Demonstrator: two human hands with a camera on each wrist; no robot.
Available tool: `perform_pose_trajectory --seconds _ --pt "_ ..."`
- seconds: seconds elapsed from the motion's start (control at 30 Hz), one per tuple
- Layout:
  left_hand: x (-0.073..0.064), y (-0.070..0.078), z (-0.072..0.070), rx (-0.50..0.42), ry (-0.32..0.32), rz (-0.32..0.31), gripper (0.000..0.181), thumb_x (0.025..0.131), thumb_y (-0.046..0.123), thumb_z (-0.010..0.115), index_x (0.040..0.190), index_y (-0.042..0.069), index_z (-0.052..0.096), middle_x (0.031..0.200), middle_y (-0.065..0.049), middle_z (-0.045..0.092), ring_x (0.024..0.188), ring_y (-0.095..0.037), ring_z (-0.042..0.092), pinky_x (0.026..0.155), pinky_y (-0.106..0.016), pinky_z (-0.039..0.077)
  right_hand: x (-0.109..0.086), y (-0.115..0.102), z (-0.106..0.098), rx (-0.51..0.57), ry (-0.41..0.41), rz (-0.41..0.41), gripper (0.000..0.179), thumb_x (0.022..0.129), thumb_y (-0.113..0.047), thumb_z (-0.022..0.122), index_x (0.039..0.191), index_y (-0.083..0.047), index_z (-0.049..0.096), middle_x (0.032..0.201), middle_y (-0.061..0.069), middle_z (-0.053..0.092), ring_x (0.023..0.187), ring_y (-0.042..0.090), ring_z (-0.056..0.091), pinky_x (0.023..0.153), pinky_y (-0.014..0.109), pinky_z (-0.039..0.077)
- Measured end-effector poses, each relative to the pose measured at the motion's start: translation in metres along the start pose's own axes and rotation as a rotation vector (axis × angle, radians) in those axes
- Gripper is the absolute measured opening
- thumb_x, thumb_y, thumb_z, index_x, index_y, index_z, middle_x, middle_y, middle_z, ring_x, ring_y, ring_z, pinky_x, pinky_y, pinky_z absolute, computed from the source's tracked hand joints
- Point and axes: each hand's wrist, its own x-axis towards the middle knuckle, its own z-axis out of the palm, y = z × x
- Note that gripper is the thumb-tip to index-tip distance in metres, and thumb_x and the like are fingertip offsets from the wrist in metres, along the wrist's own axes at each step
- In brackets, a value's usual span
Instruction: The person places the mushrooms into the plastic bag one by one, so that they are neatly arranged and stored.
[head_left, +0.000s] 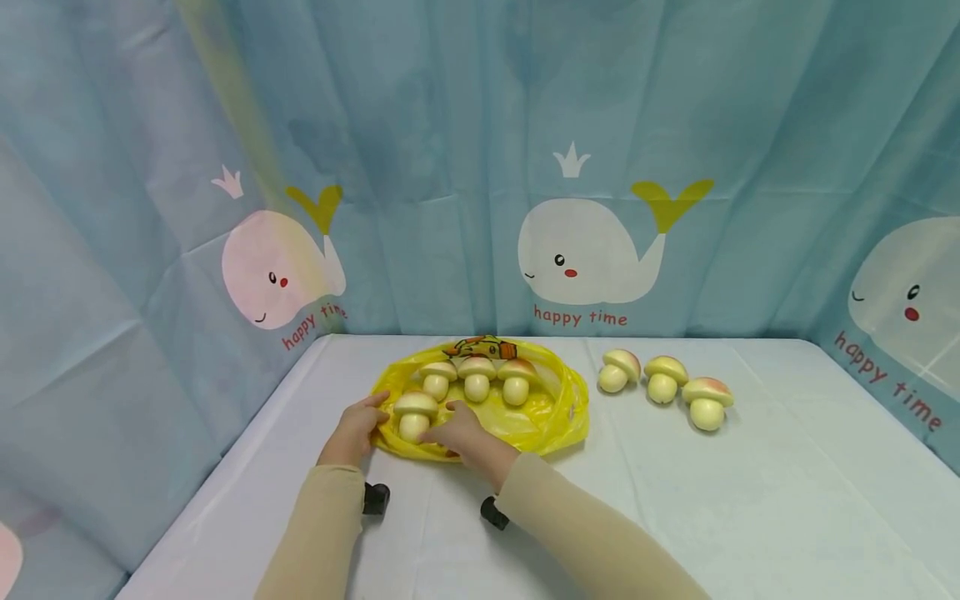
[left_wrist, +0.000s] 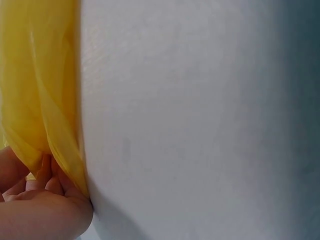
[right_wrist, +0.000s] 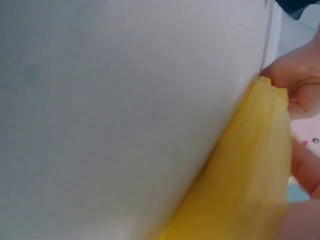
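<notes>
A yellow plastic bag [head_left: 547, 425] lies with its mouth spread wide on the white table. Several toy mushrooms sit in it: a row at the back, including the middle mushroom [head_left: 477, 379], and one mushroom [head_left: 415, 415] at the front left. My left hand [head_left: 356, 429] grips the bag's left edge; the left wrist view shows fingers [left_wrist: 42, 182] at the yellow plastic. My right hand [head_left: 471, 439] reaches over the bag's front rim, thumb and forefinger spread apart beside the front-left mushroom's stem. Whether the thumb touches the stem is unclear.
Right of the bag, three more toy mushrooms stand on the white table [head_left: 750, 500]: a left one [head_left: 619, 372], a middle one [head_left: 665, 379] and a right one [head_left: 707, 403]. A blue curtain [head_left: 450, 250] with whale prints hangs behind the table's back edge and along its sides.
</notes>
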Motion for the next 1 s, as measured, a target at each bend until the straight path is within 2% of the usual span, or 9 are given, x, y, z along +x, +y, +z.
perform_pose_trajectory --seconds 0.1,0.23,0.43,0.77,1.0 --pt "0.000 -0.001 0.000 -0.003 -0.001 0.002 0.054 0.097 -0.009 0.038 0.150 0.003 0.034 0.159 -0.023 0.009 0.138 -0.032 0.023 0.107 -0.036 0.031 -0.005 0.001 -0.008 0.009 0.013 -0.014 0.066 0.083 -0.009 0.076 0.140 -0.001 0.042 0.118 0.015 0.054 0.090 0.025 0.056 0.074 0.036 0.049" --pt "-0.001 -0.001 0.001 -0.005 0.001 0.004 0.054 0.098 -0.009 0.038 0.150 0.004 0.034 0.159 -0.023 0.009 0.139 -0.032 0.023 0.108 -0.037 0.031 -0.013 0.000 -0.024 -0.002 0.026 0.021 0.062 0.086 -0.011 0.073 0.140 -0.002 0.043 0.123 0.016 0.054 0.099 0.027 0.059 0.077 0.039 0.050" --pt "-0.002 0.001 0.001 0.005 0.001 0.005 0.054 0.098 -0.008 0.037 0.150 0.004 0.033 0.159 -0.023 0.009 0.137 -0.031 0.025 0.108 -0.037 0.031 -0.023 -0.002 -0.048 0.017 0.036 0.044 0.056 0.089 -0.015 0.071 0.137 -0.004 0.045 0.115 0.014 0.057 0.094 0.025 0.061 0.077 0.037 0.050" --pt "-0.007 0.003 0.000 0.003 0.006 0.002 0.053 0.098 -0.008 0.037 0.150 0.004 0.034 0.159 -0.024 0.009 0.138 -0.032 0.024 0.110 -0.039 0.030 -0.041 -0.004 -0.088 0.097 0.040 -0.014 0.051 0.091 -0.013 0.067 0.136 -0.001 0.046 0.114 0.015 0.062 0.095 0.025 0.064 0.083 0.042 0.053" --pt "-0.004 0.001 0.000 -0.006 0.014 0.006 0.054 0.097 -0.009 0.038 0.149 0.004 0.035 0.158 -0.024 0.013 0.136 -0.032 0.027 0.107 -0.036 0.033 -0.055 -0.003 -0.118 0.102 0.064 -0.054 0.048 0.093 -0.010 0.063 0.137 0.001 0.046 0.112 0.017 0.061 0.100 0.031 0.063 0.084 0.043 0.052"
